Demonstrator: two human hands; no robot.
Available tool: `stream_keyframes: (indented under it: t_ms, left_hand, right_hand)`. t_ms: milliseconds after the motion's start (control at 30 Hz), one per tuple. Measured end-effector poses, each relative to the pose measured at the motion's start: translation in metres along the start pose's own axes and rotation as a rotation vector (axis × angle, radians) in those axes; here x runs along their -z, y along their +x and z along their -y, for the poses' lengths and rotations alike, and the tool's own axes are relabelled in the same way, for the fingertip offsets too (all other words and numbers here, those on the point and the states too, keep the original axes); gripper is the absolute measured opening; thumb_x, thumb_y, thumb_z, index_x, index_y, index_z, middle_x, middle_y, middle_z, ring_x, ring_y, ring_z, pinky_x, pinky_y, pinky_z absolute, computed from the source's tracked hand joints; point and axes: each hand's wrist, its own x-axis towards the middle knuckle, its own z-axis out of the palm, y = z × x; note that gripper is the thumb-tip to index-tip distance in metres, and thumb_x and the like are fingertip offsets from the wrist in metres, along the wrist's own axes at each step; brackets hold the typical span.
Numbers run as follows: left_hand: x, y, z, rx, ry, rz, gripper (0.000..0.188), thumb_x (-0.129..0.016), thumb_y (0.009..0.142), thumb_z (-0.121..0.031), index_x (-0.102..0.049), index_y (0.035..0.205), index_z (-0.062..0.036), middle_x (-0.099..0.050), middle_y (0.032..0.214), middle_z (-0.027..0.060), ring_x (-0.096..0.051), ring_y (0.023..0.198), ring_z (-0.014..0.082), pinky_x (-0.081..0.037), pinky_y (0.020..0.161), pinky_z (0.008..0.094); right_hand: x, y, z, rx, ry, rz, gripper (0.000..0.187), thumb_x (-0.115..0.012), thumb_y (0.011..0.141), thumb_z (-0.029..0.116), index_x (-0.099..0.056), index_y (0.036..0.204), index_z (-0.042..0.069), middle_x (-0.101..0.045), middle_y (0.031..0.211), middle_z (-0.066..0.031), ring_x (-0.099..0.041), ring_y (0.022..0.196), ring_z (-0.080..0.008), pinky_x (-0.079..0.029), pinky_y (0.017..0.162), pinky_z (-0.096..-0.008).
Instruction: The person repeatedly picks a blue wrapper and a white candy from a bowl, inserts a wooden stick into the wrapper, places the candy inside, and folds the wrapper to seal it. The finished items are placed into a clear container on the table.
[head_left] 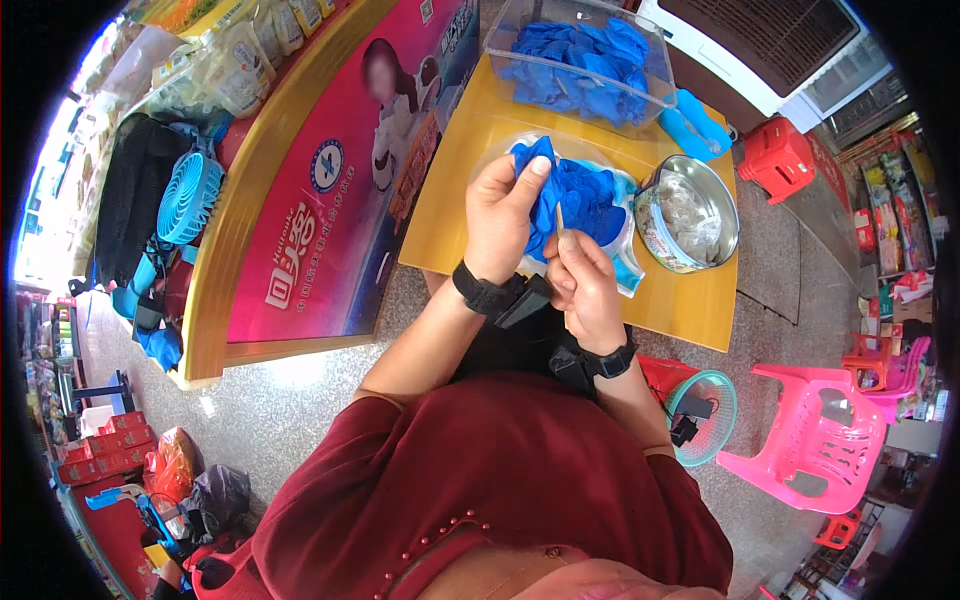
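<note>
My left hand (503,212) pinches a crumpled blue cloth-like piece (540,195) between thumb and fingers, holding it up over the table. Close beside it, my right hand (588,285) grips a thin, light-coloured stick (559,217) whose tip meets the blue piece. Beneath both hands, more blue pieces (597,205) lie heaped on a white and light-blue sheet or bag (628,270). What exactly the blue pieces are, I cannot tell.
On the yellow table (690,310) stand a clear plastic bin (668,62) of blue pieces, a round tin (645,225) with clear plastic bits inside, and a bright blue object (695,128). A counter with a pink panel (310,230) rises at left. A pink chair (810,430) and teal basket (722,420) stand right.
</note>
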Motion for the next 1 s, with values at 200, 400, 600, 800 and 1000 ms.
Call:
stream_keyframes:
  t_ms: [200, 400, 600, 800, 1000]
  left_hand:
    - [0.001, -0.005, 0.000, 0.012, 0.023, 0.081, 0.017, -0.061, 0.097, -0.017, -0.069, 0.097, -0.0019, -0.068, 0.087, 0.0003, -0.059, 0.074, 0.0051, -0.046, 0.067, 0.0201]
    - [0.003, 0.001, -0.019, 0.040, 0.052, 0.056, 0.021, -0.061, 0.097, -0.020, -0.068, 0.098, -0.0007, -0.069, 0.089, 0.0029, -0.061, 0.076, 0.0080, -0.049, 0.071, 0.0212]
    - [0.001, -0.003, -0.014, 0.040, 0.237, 0.203, 0.022, -0.064, 0.095, -0.023, -0.069, 0.095, -0.0009, -0.068, 0.089, 0.0020, -0.060, 0.080, 0.0065, -0.049, 0.072, 0.0228]
    - [-0.002, -0.007, -0.010, 0.032, 0.245, 0.229, 0.017, -0.067, 0.093, -0.017, -0.069, 0.094, -0.0007, -0.063, 0.082, 0.0002, -0.058, 0.071, 0.0064, -0.046, 0.062, 0.0223]
    - [0.009, 0.007, -0.021, -0.119, 0.249, 0.196, 0.012, -0.069, 0.090, -0.012, -0.069, 0.095, -0.0015, -0.066, 0.099, 0.0026, -0.060, 0.087, 0.0086, -0.048, 0.081, 0.0246]
  right_hand:
    - [0.011, 0.003, 0.001, 0.045, 0.014, 0.055, 0.029, -0.052, 0.101, 0.032, -0.059, 0.091, 0.005, -0.036, 0.059, 0.0075, -0.028, 0.048, -0.0018, -0.020, 0.043, -0.0208]
    - [0.028, 0.005, 0.023, 0.152, -0.485, 0.057, 0.027, -0.055, 0.100, 0.029, -0.064, 0.094, 0.004, -0.045, 0.065, 0.0057, -0.037, 0.056, -0.0036, -0.031, 0.050, -0.0201]
    - [0.034, 0.005, 0.016, 0.300, -0.595, -0.041, 0.022, -0.057, 0.099, 0.022, -0.066, 0.095, 0.002, -0.056, 0.074, 0.0016, -0.045, 0.065, -0.0047, -0.038, 0.057, -0.0216]
    - [0.019, 0.002, 0.012, 0.386, -0.574, -0.080, 0.023, -0.057, 0.099, 0.022, -0.065, 0.094, 0.002, -0.059, 0.077, 0.0010, -0.047, 0.066, -0.0060, -0.040, 0.060, -0.0225]
    - [0.032, 0.003, 0.036, 0.128, -0.524, 0.102, 0.025, -0.055, 0.100, 0.025, -0.064, 0.093, 0.003, -0.057, 0.076, 0.0026, -0.047, 0.067, -0.0064, -0.040, 0.061, -0.0224]
